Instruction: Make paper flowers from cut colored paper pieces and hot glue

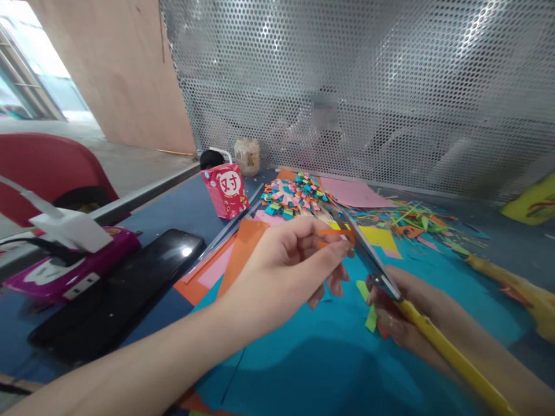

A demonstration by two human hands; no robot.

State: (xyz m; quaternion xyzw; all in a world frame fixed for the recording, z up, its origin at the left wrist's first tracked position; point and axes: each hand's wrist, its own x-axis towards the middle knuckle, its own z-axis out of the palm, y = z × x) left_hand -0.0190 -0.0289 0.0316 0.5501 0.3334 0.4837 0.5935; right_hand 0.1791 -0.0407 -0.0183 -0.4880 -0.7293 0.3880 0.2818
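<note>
My left hand [299, 263] pinches a thin orange paper strip [336, 233] between thumb and fingers. Close by on its right, my right hand [403, 312] is wrapped around a pair of scissors [377, 266] with yellow handles. The blades point up and away, next to the strip's end; whether they touch it I cannot tell. Small green paper pieces [371, 319] show beside my right fingers. Beneath both hands lies a large blue paper sheet [303, 370]. Just beyond my left hand rises a heap of small multicoloured paper bits [292, 196].
Thin paper scraps [416, 219] lie at the back right, near a pink sheet [355, 192]. On the left are a pink drink box [225, 190], a black phone [121, 289] and a purple power strip [87, 266]. A perforated metal panel [368, 86] stands behind the table.
</note>
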